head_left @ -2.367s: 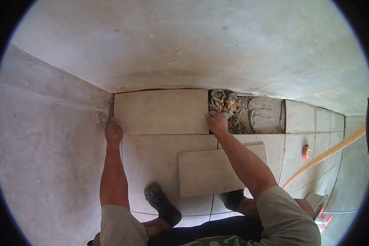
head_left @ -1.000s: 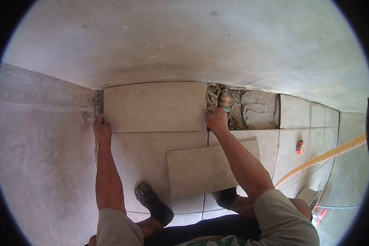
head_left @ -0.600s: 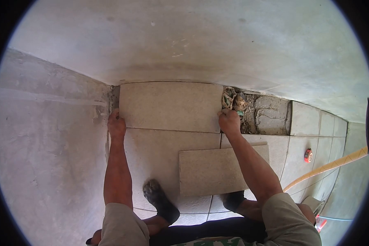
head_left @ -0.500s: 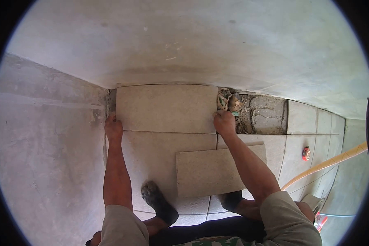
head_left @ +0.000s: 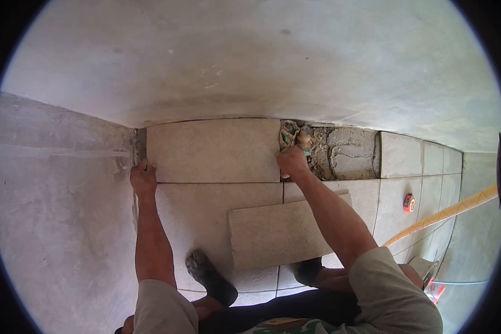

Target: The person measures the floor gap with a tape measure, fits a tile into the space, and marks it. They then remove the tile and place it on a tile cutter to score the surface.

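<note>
The tile (head_left: 211,150) lies flat against the wall (head_left: 261,67), long axis running left to right, my left hand (head_left: 143,179) curled on its near left corner, my right hand (head_left: 293,161) gripping its right edge, both equally near.

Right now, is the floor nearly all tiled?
Mostly. Done: the laid tiles in the near rows and at right. In hand: the left hand and right hand hold the corner tile by its ends, by the wall. To do: the bare mortar gap beside it; a loose tile lies nearby.
</note>
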`<action>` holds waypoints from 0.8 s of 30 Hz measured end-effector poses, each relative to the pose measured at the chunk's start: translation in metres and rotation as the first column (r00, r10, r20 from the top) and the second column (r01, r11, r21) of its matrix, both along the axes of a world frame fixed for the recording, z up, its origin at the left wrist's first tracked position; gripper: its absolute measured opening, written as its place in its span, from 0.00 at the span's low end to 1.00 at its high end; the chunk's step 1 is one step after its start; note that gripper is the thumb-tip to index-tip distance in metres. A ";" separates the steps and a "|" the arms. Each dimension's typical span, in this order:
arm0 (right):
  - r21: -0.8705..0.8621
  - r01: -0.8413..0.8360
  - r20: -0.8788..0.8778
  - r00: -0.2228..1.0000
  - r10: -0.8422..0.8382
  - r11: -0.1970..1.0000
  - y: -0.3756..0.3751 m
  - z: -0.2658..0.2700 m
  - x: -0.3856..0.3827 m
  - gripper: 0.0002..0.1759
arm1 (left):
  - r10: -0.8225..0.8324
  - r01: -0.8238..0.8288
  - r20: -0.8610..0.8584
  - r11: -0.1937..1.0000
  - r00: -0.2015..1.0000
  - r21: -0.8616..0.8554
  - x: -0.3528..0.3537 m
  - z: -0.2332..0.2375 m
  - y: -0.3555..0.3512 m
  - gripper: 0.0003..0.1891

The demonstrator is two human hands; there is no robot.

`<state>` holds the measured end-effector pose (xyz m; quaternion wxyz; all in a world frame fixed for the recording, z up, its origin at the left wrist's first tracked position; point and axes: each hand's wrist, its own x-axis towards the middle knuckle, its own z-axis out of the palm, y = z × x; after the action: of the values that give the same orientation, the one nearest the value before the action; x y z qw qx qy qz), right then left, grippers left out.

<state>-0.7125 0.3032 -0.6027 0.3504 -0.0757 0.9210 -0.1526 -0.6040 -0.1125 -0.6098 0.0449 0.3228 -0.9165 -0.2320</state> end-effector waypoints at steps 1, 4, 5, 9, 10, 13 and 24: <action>0.001 -0.005 0.009 1.000 0.005 1.000 -0.003 0.003 0.001 0.17 | -0.040 0.040 -0.015 0.999 0.999 -0.013 0.000 -0.001 -0.002 0.19; -0.083 0.426 0.127 0.901 -0.415 0.901 -0.006 0.009 -0.004 0.15 | -0.064 0.064 -0.034 0.998 0.997 -0.023 -0.001 -0.006 -0.007 0.17; -0.080 0.423 0.148 0.901 -0.409 0.903 -0.005 0.004 -0.006 0.14 | -0.052 0.051 -0.032 0.998 0.998 -0.021 -0.001 -0.009 -0.007 0.16; -0.132 0.530 0.174 0.844 -0.507 0.838 -0.006 0.008 0.000 0.13 | -0.055 0.056 -0.007 0.998 0.998 0.025 -0.003 0.005 -0.002 0.16; -0.134 0.529 0.174 0.845 -0.505 0.838 -0.008 0.012 0.001 0.13 | -0.045 0.045 0.004 0.999 0.999 0.022 -0.003 0.008 0.000 0.15; -0.100 0.471 0.160 0.877 -0.453 0.876 -0.007 0.020 0.001 0.12 | -0.033 0.034 -0.024 0.999 0.999 0.016 -0.001 0.005 0.004 0.15; 0.107 -0.327 0.216 0.929 0.299 0.939 0.031 0.157 0.032 0.17 | 0.029 -0.027 -0.077 0.999 0.997 0.027 0.011 -0.020 -0.008 0.16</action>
<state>-0.6809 0.3343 -0.4454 0.4638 -0.1815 0.8664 -0.0358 -0.5935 -0.1203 -0.6295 0.0796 0.3271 -0.9062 -0.2558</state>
